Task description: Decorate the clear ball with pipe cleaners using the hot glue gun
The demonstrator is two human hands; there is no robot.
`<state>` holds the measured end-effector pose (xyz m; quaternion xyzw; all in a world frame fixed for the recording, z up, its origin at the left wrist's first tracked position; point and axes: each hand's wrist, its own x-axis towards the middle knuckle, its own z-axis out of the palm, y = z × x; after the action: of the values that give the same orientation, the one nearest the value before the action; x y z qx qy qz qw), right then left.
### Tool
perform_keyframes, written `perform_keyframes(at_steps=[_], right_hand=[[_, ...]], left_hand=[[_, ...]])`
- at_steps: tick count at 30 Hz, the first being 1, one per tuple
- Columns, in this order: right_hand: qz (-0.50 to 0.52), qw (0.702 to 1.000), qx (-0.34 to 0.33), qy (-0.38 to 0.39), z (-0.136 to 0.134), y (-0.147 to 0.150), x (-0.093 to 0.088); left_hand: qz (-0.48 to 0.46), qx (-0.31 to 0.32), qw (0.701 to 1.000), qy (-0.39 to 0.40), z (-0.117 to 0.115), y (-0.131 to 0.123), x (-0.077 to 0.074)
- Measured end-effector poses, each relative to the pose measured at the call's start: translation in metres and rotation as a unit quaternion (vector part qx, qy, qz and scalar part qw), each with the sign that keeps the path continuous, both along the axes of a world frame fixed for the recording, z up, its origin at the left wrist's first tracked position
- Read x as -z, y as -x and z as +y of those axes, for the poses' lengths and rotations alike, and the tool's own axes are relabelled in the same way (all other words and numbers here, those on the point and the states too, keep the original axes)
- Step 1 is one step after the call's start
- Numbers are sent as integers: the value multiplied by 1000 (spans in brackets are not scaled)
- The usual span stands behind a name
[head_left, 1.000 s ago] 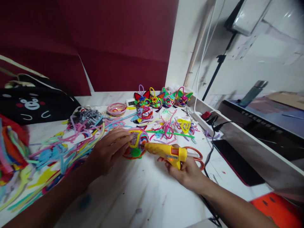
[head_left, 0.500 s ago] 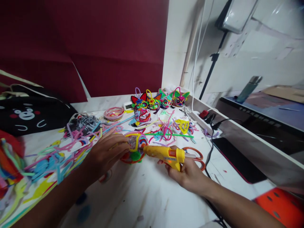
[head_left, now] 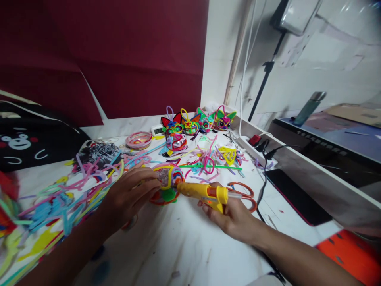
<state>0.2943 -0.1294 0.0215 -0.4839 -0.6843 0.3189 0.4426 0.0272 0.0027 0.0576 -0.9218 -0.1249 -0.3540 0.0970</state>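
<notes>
My right hand (head_left: pixel 235 216) is wrapped round a yellow hot glue gun (head_left: pixel 205 193), whose nozzle points left. The nozzle tip meets the right side of a round, colourful pipe-cleaner ornament (head_left: pixel 167 194) with a clear middle, a yellow strip and a green patch. From the left, my left hand (head_left: pixel 129 190) grips that ornament by its edge; the fingertips are partly hidden behind it. A small orange light glows on the gun's handle. Orange-handled scissors (head_left: pixel 251 195) lie just beyond my right hand.
Finished animal-faced ornaments (head_left: pixel 190 125) stand in a row at the back. Loose pipe cleaners (head_left: pixel 86 174) cover the left side. A power strip (head_left: pixel 256 151), a black phone (head_left: pixel 297 196) and a dark cord (head_left: pixel 263 186) lie along the right ledge.
The view has shifted slightly, so the things on the table sit a little further left and higher. Both hands keep their hold, and the glue gun's nozzle stays at the ornament.
</notes>
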Motion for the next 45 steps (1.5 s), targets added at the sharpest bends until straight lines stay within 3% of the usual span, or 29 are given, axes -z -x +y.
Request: perform_keyframes(at_steps=[19,39,45], right_hand=[[-140,986,9,-89,-4,5,-6],[-182,973,10,-143,-8,6,-6],[-179,973,26,-146,-4,9,-7]], left_hand=[[3,-17,1000,13,-1,0,-2],[20,-19,999,31,1,5,4],[-20,-26,998,50,-2,3,7]])
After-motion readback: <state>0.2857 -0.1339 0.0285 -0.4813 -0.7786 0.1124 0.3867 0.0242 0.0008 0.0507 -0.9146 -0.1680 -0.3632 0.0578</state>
